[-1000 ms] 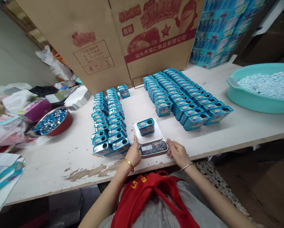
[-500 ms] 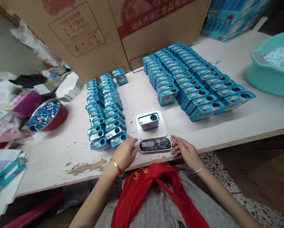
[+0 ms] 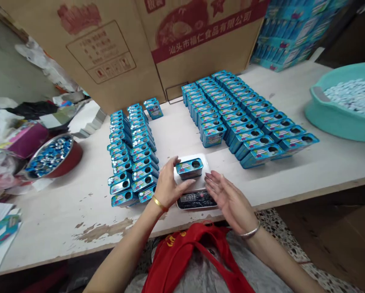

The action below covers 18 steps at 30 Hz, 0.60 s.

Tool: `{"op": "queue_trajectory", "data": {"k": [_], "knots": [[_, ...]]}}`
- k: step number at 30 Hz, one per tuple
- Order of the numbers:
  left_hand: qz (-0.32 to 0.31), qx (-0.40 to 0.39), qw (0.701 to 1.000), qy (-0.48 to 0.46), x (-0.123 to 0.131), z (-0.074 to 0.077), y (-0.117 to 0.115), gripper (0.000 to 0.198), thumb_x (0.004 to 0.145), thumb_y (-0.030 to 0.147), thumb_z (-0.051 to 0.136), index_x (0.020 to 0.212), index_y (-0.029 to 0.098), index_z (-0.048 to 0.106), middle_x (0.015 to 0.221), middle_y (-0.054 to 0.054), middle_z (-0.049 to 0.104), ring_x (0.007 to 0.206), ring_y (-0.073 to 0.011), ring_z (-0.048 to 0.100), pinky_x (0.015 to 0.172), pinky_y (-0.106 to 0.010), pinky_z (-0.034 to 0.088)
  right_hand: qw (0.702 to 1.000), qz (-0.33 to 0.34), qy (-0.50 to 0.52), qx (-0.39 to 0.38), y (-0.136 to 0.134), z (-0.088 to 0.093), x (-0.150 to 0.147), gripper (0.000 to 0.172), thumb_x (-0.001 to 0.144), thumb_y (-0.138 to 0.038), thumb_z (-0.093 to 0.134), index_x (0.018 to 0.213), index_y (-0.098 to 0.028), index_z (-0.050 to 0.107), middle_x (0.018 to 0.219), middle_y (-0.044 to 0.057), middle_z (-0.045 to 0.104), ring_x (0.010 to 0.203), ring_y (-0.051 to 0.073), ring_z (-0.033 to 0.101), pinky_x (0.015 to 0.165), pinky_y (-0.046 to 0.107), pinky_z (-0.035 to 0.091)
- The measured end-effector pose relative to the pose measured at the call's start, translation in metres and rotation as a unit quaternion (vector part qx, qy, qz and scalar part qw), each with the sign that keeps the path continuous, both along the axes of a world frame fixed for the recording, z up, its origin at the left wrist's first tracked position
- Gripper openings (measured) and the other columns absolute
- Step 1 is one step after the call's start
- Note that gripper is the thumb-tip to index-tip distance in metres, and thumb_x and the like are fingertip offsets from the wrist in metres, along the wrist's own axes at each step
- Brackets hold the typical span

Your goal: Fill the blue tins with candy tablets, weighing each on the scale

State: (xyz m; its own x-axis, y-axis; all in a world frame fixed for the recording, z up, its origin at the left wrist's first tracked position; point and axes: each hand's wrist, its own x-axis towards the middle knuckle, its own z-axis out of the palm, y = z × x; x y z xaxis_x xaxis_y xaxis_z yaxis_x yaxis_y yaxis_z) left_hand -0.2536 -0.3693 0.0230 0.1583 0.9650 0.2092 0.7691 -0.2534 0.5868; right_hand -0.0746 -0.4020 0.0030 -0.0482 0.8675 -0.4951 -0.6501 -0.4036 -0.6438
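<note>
A small blue tin (image 3: 189,169) with a round hole in its top stands upright on a white kitchen scale (image 3: 204,183). The scale's black front panel has a lit display, partly covered by my hands. My left hand (image 3: 168,185) is at the tin's left end, thumb and forefinger spread in front of and behind it; whether they touch it I cannot tell. On the other side, my right hand (image 3: 231,203) is open, palm turned toward the tin, fingers over the scale's right edge and apart from the tin.
Rows of blue tins (image 3: 133,154) stand left, some with white tablets on top; larger rows (image 3: 246,118) stand right. A red bowl (image 3: 75,156) holds shiny blue pieces. A teal basin (image 3: 332,116) holds pale tablets. Large cardboard boxes (image 3: 109,44) rise behind.
Both hands have moved from beside the scale's front panel up to the tin, the left reaching its end and the right opening over the scale. The view has tilted slightly upward.
</note>
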Motion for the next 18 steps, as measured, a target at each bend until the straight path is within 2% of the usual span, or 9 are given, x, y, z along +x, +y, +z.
{"op": "queue_trajectory", "data": {"k": [2,4,7,10,14,18], "knots": [[-0.009,0.01,1.0,0.015,0.006,-0.004,0.009,0.043,0.077,0.034,0.063,0.112,0.017,0.046,0.105,-0.007,0.06,0.095,-0.0188,0.056,0.082,-0.032,0.043,0.997,-0.011,0.072,-0.029,0.004,0.012,-0.012,0.025,0.079,-0.038,0.06,0.101,-0.025,0.062,0.12,0.001,0.061,0.115,0.014,0.053,0.098,0.029,0.044],[-0.046,0.07,0.994,0.074,0.011,0.001,0.01,0.028,0.079,0.028,0.06,0.104,0.019,0.052,0.098,-0.005,0.063,0.089,-0.0189,0.056,0.078,-0.033,0.04,0.991,-0.021,0.127,-0.041,0.009,0.017,-0.019,0.02,0.082,-0.037,0.057,0.098,-0.026,0.062,0.116,-0.001,0.063,0.113,0.011,0.054,0.097,0.027,0.044],[-0.115,0.207,0.951,0.199,0.014,0.015,0.003,0.023,0.08,0.019,0.056,0.103,0.023,0.056,0.101,-0.004,0.064,0.088,-0.0195,0.054,0.08,-0.037,0.033,0.979,-0.038,0.197,-0.037,0.018,0.018,-0.023,0.02,0.085,-0.036,0.051,0.091,-0.022,0.064,0.103,0.002,0.067,0.103,0.012,0.06,0.095,0.026,0.046],[-0.147,0.292,0.912,0.248,0.012,0.023,-0.003,0.022,0.082,0.013,0.054,0.1,0.025,0.057,0.097,-0.001,0.066,0.085,-0.0166,0.054,0.08,-0.036,0.03,0.971,-0.058,0.226,-0.055,0.024,0.018,-0.026,0.022,0.088,-0.029,0.045,0.084,-0.019,0.064,0.092,0.004,0.07,0.092,0.012,0.064,0.09,0.026,0.049],[-0.157,0.319,0.895,0.269,0.006,0.021,-0.002,0.022,0.082,0.013,0.055,0.099,0.026,0.058,0.096,0.0,0.067,0.087,-0.0156,0.054,0.08,-0.035,0.028,0.965,-0.064,0.243,-0.079,0.029,0.023,-0.033,0.024,0.089,-0.02,0.04,0.083,-0.018,0.063,0.083,0.003,0.071,0.084,0.013,0.065,0.088,0.028,0.052],[-0.129,0.281,0.917,0.252,0.002,0.014,0.003,0.022,0.08,0.013,0.055,0.098,0.025,0.058,0.092,-0.002,0.066,0.083,-0.0176,0.052,0.077,-0.036,0.027,0.959,-0.063,0.265,-0.078,0.031,0.026,-0.034,0.021,0.087,-0.015,0.042,0.08,-0.017,0.061,0.085,0.004,0.07,0.088,0.013,0.065,0.091,0.028,0.05]]}}
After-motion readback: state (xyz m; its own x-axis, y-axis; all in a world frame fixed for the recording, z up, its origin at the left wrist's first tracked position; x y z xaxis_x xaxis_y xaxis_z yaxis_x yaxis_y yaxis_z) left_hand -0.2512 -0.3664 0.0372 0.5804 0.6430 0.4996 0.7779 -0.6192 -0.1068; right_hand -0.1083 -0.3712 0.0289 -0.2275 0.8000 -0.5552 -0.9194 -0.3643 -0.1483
